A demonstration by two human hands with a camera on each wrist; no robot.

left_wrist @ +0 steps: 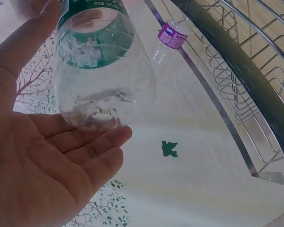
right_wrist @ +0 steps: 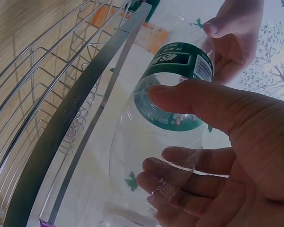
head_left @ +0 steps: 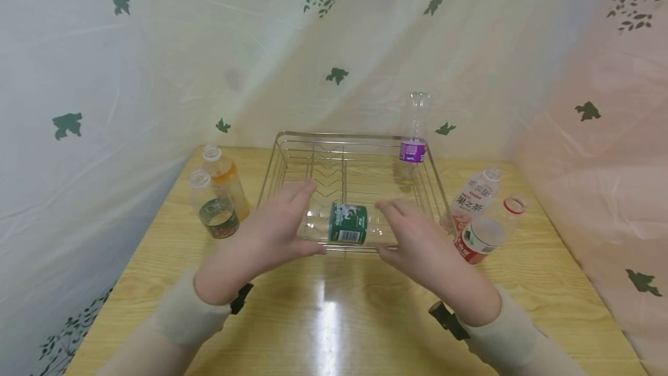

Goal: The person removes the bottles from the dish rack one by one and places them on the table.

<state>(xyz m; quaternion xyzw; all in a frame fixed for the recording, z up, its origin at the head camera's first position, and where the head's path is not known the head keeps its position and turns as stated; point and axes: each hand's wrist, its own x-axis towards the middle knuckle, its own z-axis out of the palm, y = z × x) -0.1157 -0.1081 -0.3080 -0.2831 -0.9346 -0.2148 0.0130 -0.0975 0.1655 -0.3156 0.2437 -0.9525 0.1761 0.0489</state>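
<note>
A clear plastic bottle with a green label (head_left: 348, 224) lies sideways between my two hands, overlapping the near rim of the wire dish rack (head_left: 334, 134) in the head view. My left hand (head_left: 261, 231) holds its base end; in the left wrist view the fingers (left_wrist: 102, 146) bend under the base. My right hand (head_left: 420, 242) grips the other end, thumb over the label's edge and fingers curled around the clear wall (right_wrist: 123, 146). Inside the rack, at the back right corner, stands a purple-labelled bottle (head_left: 412, 151).
Left of the rack stand an orange-labelled bottle (head_left: 224, 177) and a green-labelled one (head_left: 218, 216). To the right are a bottle with a white and pink label (head_left: 472, 199) and a red-rimmed bottle (head_left: 477, 242). A patterned curtain (head_left: 334, 33) hangs behind the wooden table (head_left: 292, 329).
</note>
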